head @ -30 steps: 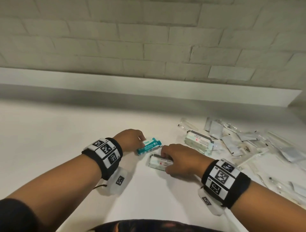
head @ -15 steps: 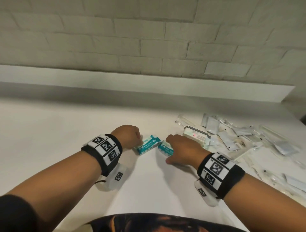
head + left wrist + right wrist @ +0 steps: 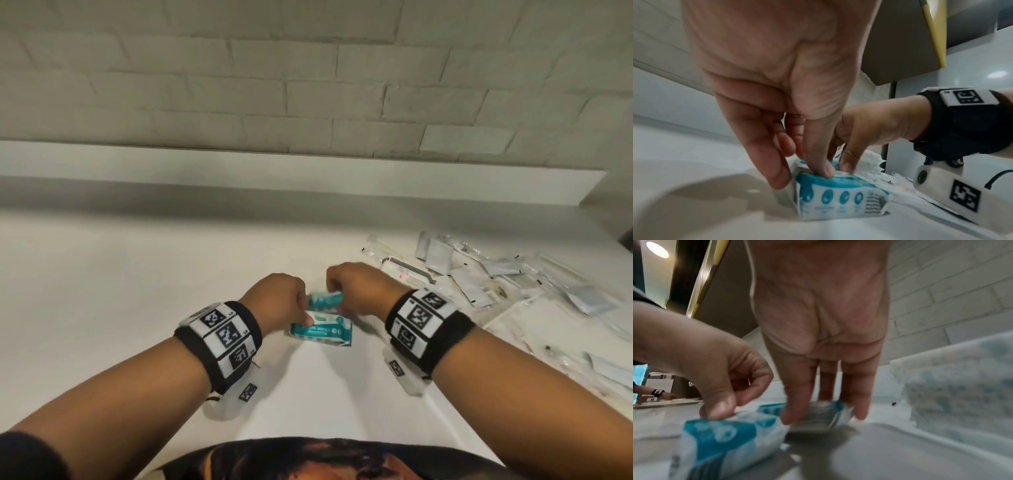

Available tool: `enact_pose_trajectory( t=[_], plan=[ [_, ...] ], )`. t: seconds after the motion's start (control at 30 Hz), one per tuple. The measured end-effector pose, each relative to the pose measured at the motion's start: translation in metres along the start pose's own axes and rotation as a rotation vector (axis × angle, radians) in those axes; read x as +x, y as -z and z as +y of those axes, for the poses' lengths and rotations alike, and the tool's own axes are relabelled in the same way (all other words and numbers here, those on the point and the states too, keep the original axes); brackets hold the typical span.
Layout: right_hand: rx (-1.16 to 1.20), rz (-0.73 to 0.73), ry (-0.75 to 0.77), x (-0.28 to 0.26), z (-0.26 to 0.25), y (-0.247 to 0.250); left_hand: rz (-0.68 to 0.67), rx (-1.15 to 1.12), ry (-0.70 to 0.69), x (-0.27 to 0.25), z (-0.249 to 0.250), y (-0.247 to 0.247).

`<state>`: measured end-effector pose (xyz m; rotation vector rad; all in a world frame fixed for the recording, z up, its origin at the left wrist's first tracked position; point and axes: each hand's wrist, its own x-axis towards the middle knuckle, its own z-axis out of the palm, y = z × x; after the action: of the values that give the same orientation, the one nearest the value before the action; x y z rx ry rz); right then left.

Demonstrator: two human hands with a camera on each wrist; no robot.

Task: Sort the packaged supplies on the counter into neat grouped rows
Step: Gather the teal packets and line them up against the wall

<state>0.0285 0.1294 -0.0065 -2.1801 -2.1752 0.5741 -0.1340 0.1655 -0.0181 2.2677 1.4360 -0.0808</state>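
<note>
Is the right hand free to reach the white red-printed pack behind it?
Probably not yet: the right hand grips a teal wipes pack. The white pack lies uncovered just beyond it.

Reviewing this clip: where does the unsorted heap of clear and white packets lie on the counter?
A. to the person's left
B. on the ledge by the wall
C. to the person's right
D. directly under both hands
C: the packet heap lies right of the right hand.
</note>
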Motion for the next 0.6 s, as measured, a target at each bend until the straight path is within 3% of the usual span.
enact_pose_trajectory(
  t=[0.07, 0.13, 0.2, 0.3, 0.4, 0.53, 0.6],
  plan=[
    [0.052, -0.110, 0.023, 0.001, 0.002, -0.003, 0.004, 0.001, 0.001, -0.002, 0.000, -0.002],
    [0.099, -0.110, 0.047, -0.003, 0.007, 0.009, -0.005, -0.010, 0.009, -0.004, -0.001, -0.004],
    [0.118, 0.033, 0.031, -0.009, 0.016, 0.027, -0.012, -0.019, 0.019, -0.006, 0.000, -0.005],
    [-0.072, 0.219, -0.122, -0.014, 0.039, 0.043, 0.018, 0.014, 0.007, -0.008, 0.002, -0.003],
    [-0.170, 0.038, -0.263, -0.014, 0.058, 0.039, 0.058, 0.028, -0.028, -0.005, 0.006, 0.001],
    [-0.265, 0.050, -0.137, -0.016, 0.065, 0.036, -0.005, -0.010, -0.030, -0.003, 0.008, 0.002],
    [-0.171, 0.074, -0.084, -0.017, 0.058, 0.046, -0.008, -0.025, -0.022, -0.003, 0.008, 0.000]
  ],
)
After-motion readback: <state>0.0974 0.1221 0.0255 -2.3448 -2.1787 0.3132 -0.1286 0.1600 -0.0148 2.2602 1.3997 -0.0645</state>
